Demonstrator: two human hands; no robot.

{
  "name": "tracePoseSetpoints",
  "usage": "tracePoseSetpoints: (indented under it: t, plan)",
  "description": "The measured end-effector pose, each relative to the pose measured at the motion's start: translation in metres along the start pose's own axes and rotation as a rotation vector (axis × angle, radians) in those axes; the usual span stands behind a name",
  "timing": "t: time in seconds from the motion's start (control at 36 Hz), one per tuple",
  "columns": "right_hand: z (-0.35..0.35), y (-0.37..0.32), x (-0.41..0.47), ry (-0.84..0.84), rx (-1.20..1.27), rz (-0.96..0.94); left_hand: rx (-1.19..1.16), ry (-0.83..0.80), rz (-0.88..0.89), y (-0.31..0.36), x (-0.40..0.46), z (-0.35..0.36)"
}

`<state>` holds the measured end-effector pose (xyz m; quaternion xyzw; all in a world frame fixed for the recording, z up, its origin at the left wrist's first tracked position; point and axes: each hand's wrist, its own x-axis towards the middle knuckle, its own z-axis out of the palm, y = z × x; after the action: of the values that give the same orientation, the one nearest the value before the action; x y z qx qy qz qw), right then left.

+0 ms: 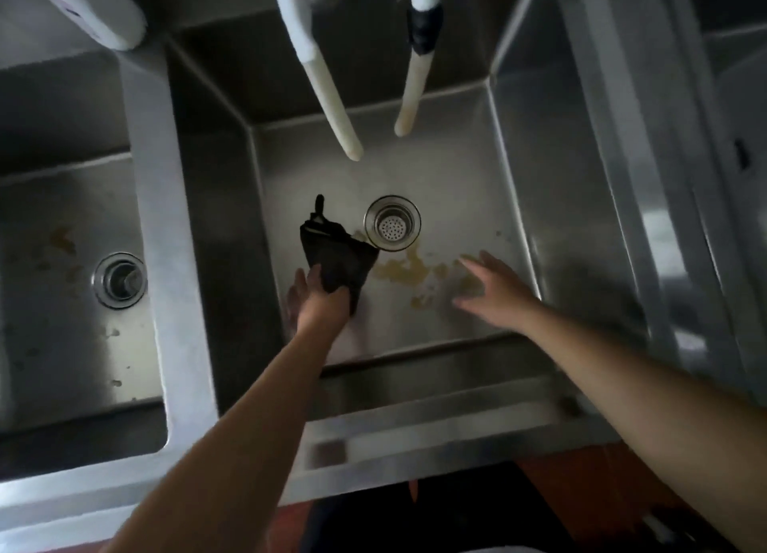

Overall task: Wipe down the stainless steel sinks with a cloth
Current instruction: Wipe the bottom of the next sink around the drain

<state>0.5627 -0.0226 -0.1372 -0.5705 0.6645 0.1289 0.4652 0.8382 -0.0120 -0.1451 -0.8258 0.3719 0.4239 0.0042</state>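
the cloth (pixel 338 257) is black, soft and crumpled into a rough wedge, lying on the floor of the middle sink (pixel 436 170) just left of the drain. its long axis runs from the near end, bunched in the left hand (pixel 317 303), up and slightly left to a narrow tail that points toward the back wall. its right corner comes up close beside the drain strainer (pixel 392 222), a round, shiny metal cup with a perforated base; whether they touch i cannot tell.

the left hand is closed around the near end of the cloth, fingers curled over it, arm reaching straight in from the lower left. the right hand (pixel 492 289) is spread open and flat, palm down, holding nothing, fingers aimed left toward the cloth and blurred; whether it touches the steel i cannot tell. it sits over a yellow-brown stain (pixel 409 272), an irregular patch spread on the sink floor between the drain and that hand.

the sink is brushed stainless steel, square, deep, with sloping walls. two pale tubes (pixel 332 100) hang down into it from above, one wrapped in black tape. a second sink (pixel 62 203) to the left, beyond a steel divider, has its own round drain (pixel 120 279) and small brown spots.
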Motion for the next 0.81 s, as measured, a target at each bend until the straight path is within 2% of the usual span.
tracePoseSetpoints:
  t: [0.08, 0.19, 0.28, 0.39, 0.47, 0.67, 0.81]
  plan:
    - [-0.002, 0.008, 0.037, 0.007, -0.103, 0.041, 0.147, 0.013, -0.097, 0.002, 0.035, 0.028]
    - [-0.009, 0.018, 0.081, 0.083, -0.234, 0.057, 0.209, 0.074, 0.029, 0.000, 0.066, 0.066]
    - [-0.011, 0.022, 0.102, 0.124, -0.266, 0.077, 0.279, 0.100, 0.059, -0.011, 0.087, 0.083]
    - [-0.003, 0.026, 0.115, 0.101, -0.309, 0.063, 0.388, 0.230, 0.270, -0.030, 0.103, 0.087]
    - [0.001, 0.026, 0.117, 0.070, -0.304, 0.080, 0.445, 0.261, 0.351, -0.030, 0.122, 0.080]
    - [0.020, 0.030, 0.121, 0.006, -0.322, 0.119, 0.529, 0.275, 0.500, 0.026, 0.188, 0.057]
    - [0.032, 0.034, 0.125, 0.031, -0.232, 0.124, 0.683, 0.208, 0.857, 0.054, 0.201, 0.062]
